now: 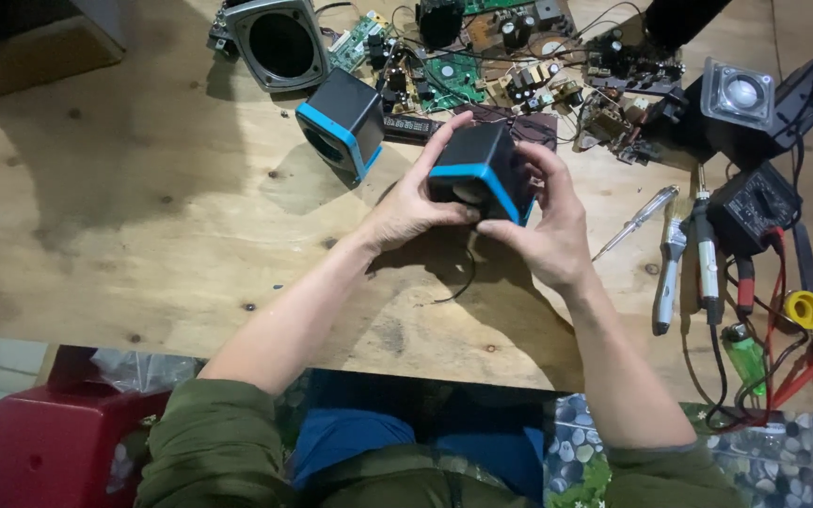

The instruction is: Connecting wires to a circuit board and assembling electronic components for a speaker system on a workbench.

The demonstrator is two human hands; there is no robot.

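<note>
1. Two hands hold one small black speaker with blue trim [484,172] above the wooden table [143,216].
2. Left hand [406,207] clamps its left side; right hand [548,230] clamps its right side.
3. Second matching speaker [342,122] rests just beyond, beside circuit boards [482,75].
4. Screwdrivers [670,263] lie to the right.

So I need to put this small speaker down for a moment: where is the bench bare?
Bare wood lies left of the second speaker and along the table's near edge below both hands. The far edge is crowded with circuit boards; the right side holds the screwdriver, soldering iron and multimeter.
</note>
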